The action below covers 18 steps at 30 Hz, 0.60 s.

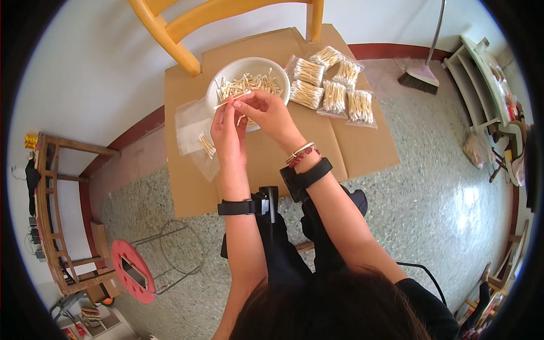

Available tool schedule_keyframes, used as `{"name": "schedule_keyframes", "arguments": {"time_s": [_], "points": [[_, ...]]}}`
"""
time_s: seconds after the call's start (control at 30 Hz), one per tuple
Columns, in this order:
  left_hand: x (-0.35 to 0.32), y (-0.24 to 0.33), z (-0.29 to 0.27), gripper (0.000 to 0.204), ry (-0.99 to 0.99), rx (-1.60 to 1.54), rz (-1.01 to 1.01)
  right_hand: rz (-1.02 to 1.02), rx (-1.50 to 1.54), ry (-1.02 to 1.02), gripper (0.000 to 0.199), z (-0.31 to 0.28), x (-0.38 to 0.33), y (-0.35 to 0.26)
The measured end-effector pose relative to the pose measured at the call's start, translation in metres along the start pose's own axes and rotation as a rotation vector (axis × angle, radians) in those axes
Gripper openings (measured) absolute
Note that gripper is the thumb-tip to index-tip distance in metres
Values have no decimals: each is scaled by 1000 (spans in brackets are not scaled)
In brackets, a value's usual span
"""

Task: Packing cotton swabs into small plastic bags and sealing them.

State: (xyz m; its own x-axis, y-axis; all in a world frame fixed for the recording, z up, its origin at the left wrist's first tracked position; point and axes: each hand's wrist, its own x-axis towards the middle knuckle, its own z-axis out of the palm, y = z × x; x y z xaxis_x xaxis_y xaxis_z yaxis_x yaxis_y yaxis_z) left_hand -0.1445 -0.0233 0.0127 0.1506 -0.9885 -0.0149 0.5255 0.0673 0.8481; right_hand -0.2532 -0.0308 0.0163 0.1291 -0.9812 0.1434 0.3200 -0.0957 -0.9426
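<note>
Over the near side of a white bowl [220, 72] of loose cotton swabs [255, 82], both my hands meet. A cotton swab [238, 97], perhaps more than one, lies slanted across the fingertips. My left hand [228, 136] pinches it from the left, palm turned inward. The thumb and fingers of my right hand [271, 116] close on it from the right. Left of the bowl lies a clear plastic bag [190, 127], with a few swabs [207, 145] on it. Several filled swab bags [334, 96] lie grouped to the bowl's right.
Flattened cardboard [317, 144] covers the work surface, with a yellow wooden chair back [226, 25] at its far edge. A pink round stool [126, 249] holding a phone stands lower left. A wooden frame [51, 209] is at left; a broom [420, 78] and shelf [473, 85] at right.
</note>
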Motion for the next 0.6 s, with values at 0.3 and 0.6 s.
{"name": "schedule_keyframes", "arguments": {"time_s": [0.3, 0.6], "points": [[-1, 5, -2, 25, 22, 139, 44, -25, 162, 164, 11, 13, 1, 0], [-7, 0, 0, 24, 84, 1073, 857, -523, -616, 332, 13, 7, -2, 1]]}}
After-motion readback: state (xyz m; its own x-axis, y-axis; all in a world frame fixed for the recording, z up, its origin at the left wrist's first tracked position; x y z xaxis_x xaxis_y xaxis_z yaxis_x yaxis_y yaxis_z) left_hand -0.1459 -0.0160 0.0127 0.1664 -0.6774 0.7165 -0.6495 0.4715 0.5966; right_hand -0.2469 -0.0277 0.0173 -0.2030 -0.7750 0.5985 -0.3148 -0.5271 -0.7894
